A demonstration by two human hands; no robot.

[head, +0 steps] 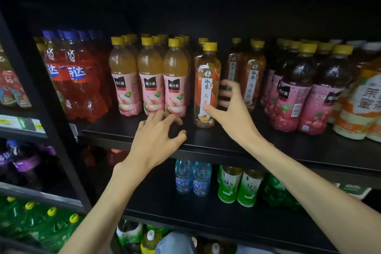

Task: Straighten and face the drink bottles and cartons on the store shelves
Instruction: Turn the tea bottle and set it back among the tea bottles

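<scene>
A: We have the oolong tea bottle (pixel 206 86) standing at the front of the black shelf (pixel 237 146), ahead of its row, label facing us. Our right hand (pixel 231 107) wraps it low down, thumb on the label, fingers round the far side, so that grip is grasping the bottle.

B: And our left hand (pixel 158 132) hovers by the shelf edge, fingers loosely curled, holding nothing, a released grip.

A: The risk, we'd say, is the low hold. Twist too fast and the tall bottle could tip towards the peach juice bottles (pixel 150 80) just beside it.

B: Or our fingers behind it knock the second tea bottle (pixel 252 76) further back, and that row goes crooked.

A: Around us: red soda bottles (pixel 78 80) on the left, dark juice bottles (pixel 296 90) near on the right.

B: Green tea bottles (pixel 240 187) sit on the shelf below. Tight neighbours leave little room for our knuckles.
</scene>
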